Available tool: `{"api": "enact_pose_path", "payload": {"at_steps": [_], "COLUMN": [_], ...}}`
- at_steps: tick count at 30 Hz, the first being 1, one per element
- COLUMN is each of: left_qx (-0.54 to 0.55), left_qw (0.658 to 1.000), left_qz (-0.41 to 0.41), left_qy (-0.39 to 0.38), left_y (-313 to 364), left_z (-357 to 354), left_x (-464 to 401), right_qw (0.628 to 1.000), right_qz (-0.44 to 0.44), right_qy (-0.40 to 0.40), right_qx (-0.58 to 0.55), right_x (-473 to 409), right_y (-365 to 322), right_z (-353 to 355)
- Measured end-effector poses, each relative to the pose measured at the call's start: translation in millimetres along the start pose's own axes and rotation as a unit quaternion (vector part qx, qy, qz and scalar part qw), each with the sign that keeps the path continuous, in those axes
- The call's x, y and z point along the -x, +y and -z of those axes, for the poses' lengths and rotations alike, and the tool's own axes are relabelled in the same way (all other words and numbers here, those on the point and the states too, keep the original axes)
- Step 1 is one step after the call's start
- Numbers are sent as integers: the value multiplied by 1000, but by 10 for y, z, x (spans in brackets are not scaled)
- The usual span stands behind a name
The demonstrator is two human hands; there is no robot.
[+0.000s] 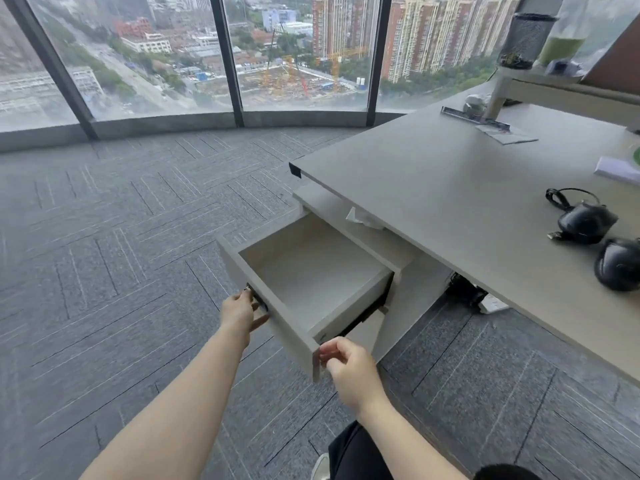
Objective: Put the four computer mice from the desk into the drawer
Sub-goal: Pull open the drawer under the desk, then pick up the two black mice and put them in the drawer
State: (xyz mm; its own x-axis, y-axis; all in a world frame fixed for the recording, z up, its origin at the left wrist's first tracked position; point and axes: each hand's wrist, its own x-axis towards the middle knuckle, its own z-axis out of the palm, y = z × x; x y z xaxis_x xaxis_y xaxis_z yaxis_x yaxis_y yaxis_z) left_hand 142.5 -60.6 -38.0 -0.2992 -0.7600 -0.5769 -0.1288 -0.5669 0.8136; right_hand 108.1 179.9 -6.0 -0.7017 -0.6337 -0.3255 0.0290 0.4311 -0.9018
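Observation:
The grey drawer under the desk's left end is pulled out, and nothing lies inside it. My left hand grips the dark handle on the drawer's front panel. My right hand hovers loosely curled at the drawer's near right corner and holds nothing. Two black computer mice rest on the grey desk at the far right: one with a coiled black cable, the other just in front of it, cut off by the frame edge. No other mice are in view.
A crumpled tissue lies on the shelf beneath the desktop. A ruler and papers sit at the desk's back, beside a raised stand holding a mesh pen cup. A power strip lies on the carpet under the desk. Windows stand ahead.

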Motion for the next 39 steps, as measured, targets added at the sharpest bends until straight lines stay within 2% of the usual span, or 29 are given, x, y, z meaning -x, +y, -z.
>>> {"api": "enact_pose_path", "payload": {"at_steps": [7, 11, 14, 16, 19, 21, 24, 29, 31, 34, 37, 39], "left_qx": [3, -10, -64, -148, -243, -247, -235, -232, -251, -312, -371, -398], "left_qw": [1000, 1000, 997, 981, 936, 917, 895, 854, 834, 779, 728, 701], "left_qz": [-4, -13, -22, -66, -215, -303, -379, -433, -434, -449, -457, -456], "left_qy": [21, 26, 49, 106, 133, 83, -27, -173, -231, -306, -352, -378], "left_y": [-37, -67, -45, 66, 350, 521, 618, 510, 426, 286, 141, 53], "left_z": [882, 1118, 1182, 1157, 949, 658, 43, -1232, -1780, -2573, -3244, -3605], "left_x": [132, 173, 294, 463, 849, 1142, 1498, 2105, 2324, 2557, 2665, 2694], "right_qw": [996, 993, 991, 992, 996, 992, 969, 882, 846, 835, 835, 849], "right_qz": [5, 11, 16, 35, 82, 120, 173, 193, 149, 27, -54, -89], "right_qy": [-94, -113, -126, -117, -42, 38, 177, 420, 488, 505, 464, 428], "right_qx": [11, 26, 34, 37, 17, 13, 21, 95, 151, 217, 290, 298], "right_x": [375, 470, 504, 540, 598, 631, 707, 824, 786, 655, 491, 380], "right_y": [-37, -11, -15, -76, -320, -508, -730, -865, -770, -624, -535, -496], "right_z": [-525, -682, -681, -606, -262, 134, 875, 2212, 2703, 3229, 3505, 3626]}}
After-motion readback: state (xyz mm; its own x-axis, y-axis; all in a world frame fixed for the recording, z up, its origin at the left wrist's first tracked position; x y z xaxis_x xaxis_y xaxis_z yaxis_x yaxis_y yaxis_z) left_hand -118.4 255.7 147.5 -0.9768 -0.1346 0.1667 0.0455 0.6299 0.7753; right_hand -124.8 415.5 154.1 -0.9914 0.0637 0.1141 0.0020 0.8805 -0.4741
